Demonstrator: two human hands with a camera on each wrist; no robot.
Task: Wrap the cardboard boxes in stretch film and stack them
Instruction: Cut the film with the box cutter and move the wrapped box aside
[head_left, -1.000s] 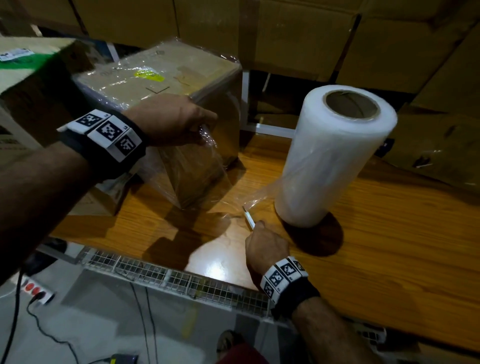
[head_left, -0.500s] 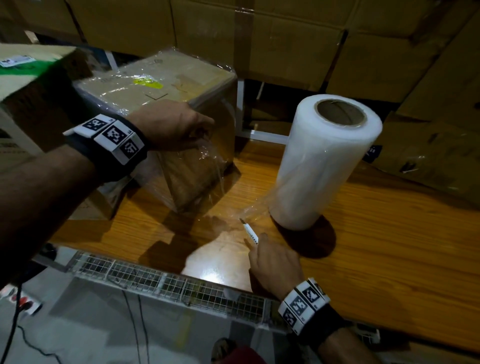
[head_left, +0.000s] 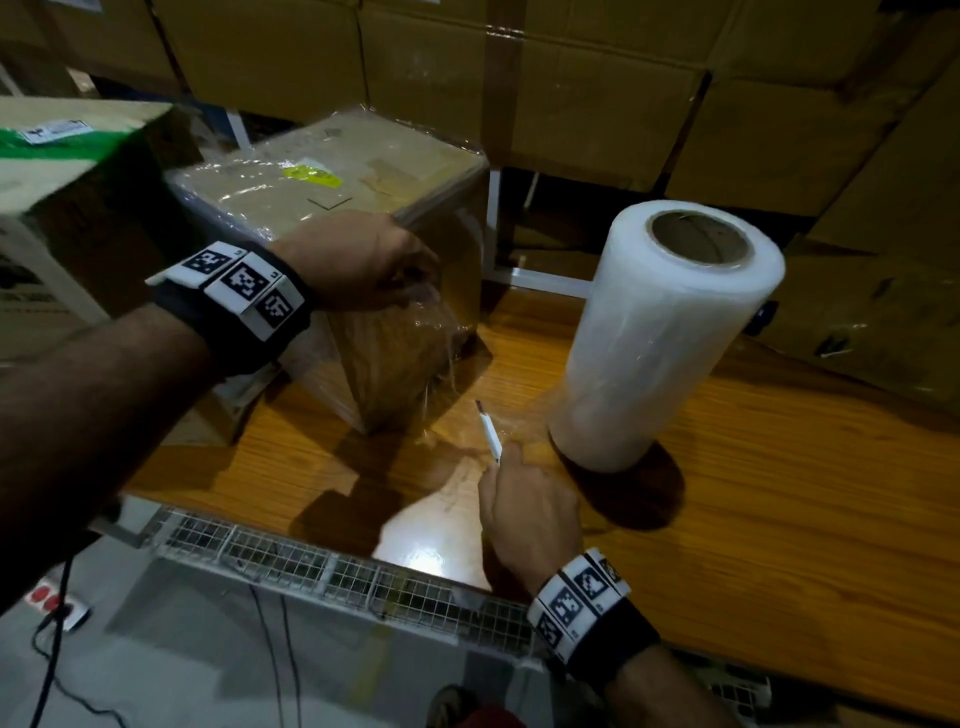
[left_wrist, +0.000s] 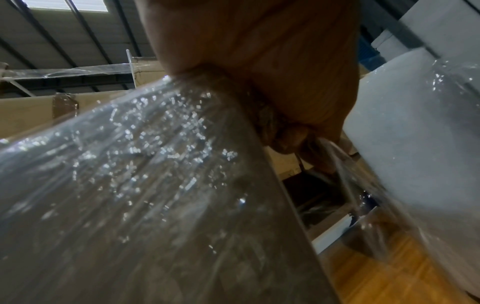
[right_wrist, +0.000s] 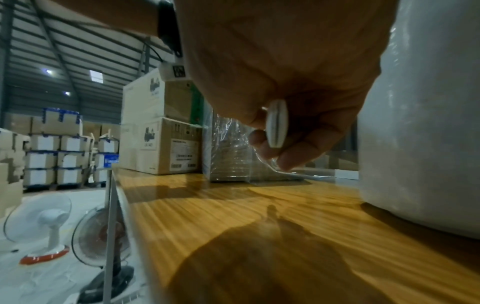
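Cut-off step: film (head_left: 441, 332) is pinched taut at the box (head_left: 332, 171) by the left hand (head_left: 358, 265). A cutter (head_left: 488, 430) is gripped in the right hand (head_left: 530, 514). Next, film must be sliced near the roll (head_left: 660, 332).

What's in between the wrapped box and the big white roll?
A loose sheet of stretch film and the white cutter in the right hand, above bare wooden table; the head view shows it.
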